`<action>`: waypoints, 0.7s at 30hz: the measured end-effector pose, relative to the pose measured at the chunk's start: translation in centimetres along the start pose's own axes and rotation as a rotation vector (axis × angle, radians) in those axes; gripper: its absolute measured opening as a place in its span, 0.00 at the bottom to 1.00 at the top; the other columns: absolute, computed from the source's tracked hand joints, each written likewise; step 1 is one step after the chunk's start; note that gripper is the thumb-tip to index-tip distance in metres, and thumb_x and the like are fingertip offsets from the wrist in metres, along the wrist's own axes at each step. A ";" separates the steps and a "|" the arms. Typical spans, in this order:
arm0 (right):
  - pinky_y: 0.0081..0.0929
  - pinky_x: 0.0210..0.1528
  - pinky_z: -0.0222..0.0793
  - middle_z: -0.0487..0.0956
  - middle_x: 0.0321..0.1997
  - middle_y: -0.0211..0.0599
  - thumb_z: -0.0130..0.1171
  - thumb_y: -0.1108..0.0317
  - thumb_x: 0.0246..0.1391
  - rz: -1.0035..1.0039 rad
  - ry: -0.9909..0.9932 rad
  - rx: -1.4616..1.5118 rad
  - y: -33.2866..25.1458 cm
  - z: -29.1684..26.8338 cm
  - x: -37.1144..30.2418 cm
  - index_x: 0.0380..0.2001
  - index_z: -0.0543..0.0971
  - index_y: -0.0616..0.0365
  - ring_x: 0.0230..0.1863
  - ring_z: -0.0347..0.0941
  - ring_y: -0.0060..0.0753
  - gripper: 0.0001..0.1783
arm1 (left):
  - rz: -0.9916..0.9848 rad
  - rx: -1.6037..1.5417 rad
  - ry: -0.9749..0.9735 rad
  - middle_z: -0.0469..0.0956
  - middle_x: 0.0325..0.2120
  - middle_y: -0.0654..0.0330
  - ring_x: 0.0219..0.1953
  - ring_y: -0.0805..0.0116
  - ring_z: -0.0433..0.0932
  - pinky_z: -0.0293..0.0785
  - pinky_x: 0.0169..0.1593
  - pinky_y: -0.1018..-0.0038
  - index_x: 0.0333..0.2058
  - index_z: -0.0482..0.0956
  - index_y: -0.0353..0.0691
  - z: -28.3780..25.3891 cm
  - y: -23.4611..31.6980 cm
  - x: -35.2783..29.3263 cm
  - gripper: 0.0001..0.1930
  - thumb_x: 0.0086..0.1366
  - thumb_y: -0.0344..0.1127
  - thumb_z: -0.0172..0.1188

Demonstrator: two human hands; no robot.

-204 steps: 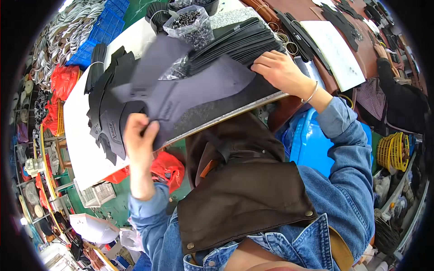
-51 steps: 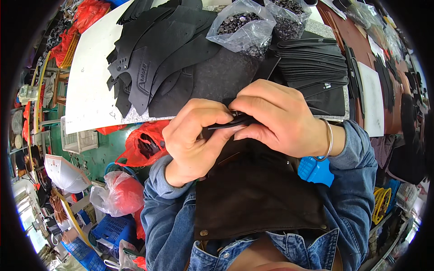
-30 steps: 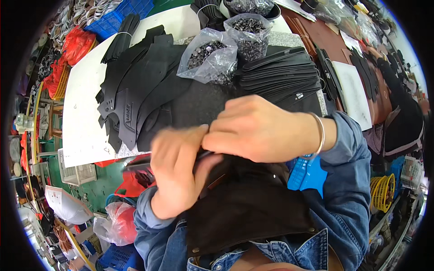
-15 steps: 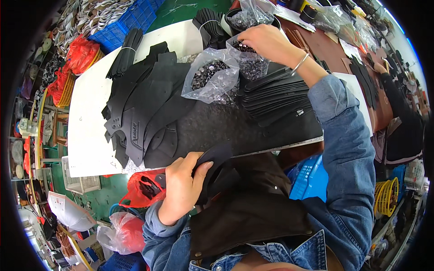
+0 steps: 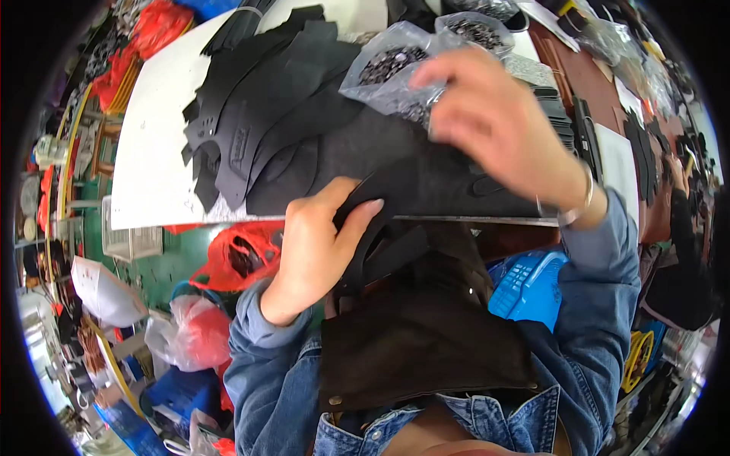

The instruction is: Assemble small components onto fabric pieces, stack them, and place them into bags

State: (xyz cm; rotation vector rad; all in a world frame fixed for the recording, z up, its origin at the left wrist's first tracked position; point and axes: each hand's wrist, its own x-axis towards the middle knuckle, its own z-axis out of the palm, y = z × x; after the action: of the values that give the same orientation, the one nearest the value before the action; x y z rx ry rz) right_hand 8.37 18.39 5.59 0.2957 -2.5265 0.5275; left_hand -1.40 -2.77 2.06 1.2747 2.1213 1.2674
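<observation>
My left hand (image 5: pixel 315 235) pinches a black leather-like piece (image 5: pixel 394 182) between thumb and fingers at the table's front edge; part of it hangs over my lap. My right hand (image 5: pixel 506 125) is in the air over the right of the dark work surface (image 5: pixel 365 152), smeared by motion, so whether it holds something small is unclear. Beside its fingers stands an open clear plastic bag (image 5: pixel 388 64) of small dark shiny metal pieces. A second such bag (image 5: pixel 477 32) is behind it. Left of the bags, flat black cut pieces (image 5: pixel 266 114) with punched holes lie in an overlapping pile.
A stack of black strips (image 5: pixel 555 114) lies right of my right hand, partly hidden. The white tabletop (image 5: pixel 152 144) extends left. Below the table are a red plastic bag (image 5: pixel 242 254) and a blue plastic basket (image 5: pixel 531 285). Another person (image 5: pixel 680 251) is at far right.
My right hand has come out of the rear bag of small metal pieces and moved toward me. My left hand, still pinching the black piece, appears higher in view, as does the table.
</observation>
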 end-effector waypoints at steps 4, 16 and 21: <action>0.33 0.44 0.65 0.71 0.40 0.34 0.62 0.70 0.35 -0.028 0.005 0.043 -3.6 2.0 -1.4 0.19 0.73 0.56 0.45 0.66 0.39 0.07 | 0.030 -0.055 -0.020 0.76 0.18 0.50 0.18 0.57 0.76 0.68 0.24 0.75 0.30 0.75 0.32 0.5 0.6 0.1 0.06 0.54 0.28 0.60; 0.29 0.32 0.67 0.72 0.36 0.42 0.67 0.77 0.31 0.028 0.086 0.145 -5.6 1.9 -2.0 0.21 0.70 0.60 0.33 0.70 0.38 0.14 | 0.250 0.138 0.134 0.72 0.15 0.60 0.17 0.62 0.67 0.62 0.22 0.68 0.24 0.74 0.40 0.6 0.8 -1.7 0.09 0.47 0.32 0.67; 0.24 0.26 0.68 0.73 0.34 0.42 0.67 0.78 0.32 0.049 0.091 0.239 -5.6 2.0 -2.5 0.20 0.70 0.60 0.28 0.71 0.35 0.14 | 0.241 0.102 0.121 0.71 0.15 0.60 0.16 0.62 0.67 0.61 0.21 0.68 0.23 0.73 0.39 0.4 0.7 -1.8 0.11 0.45 0.32 0.68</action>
State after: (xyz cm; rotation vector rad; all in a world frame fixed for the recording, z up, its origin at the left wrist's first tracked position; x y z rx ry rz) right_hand 11.29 12.79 4.38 0.2910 -2.3895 0.8451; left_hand 0.20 -3.92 2.14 1.5731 2.1917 1.3787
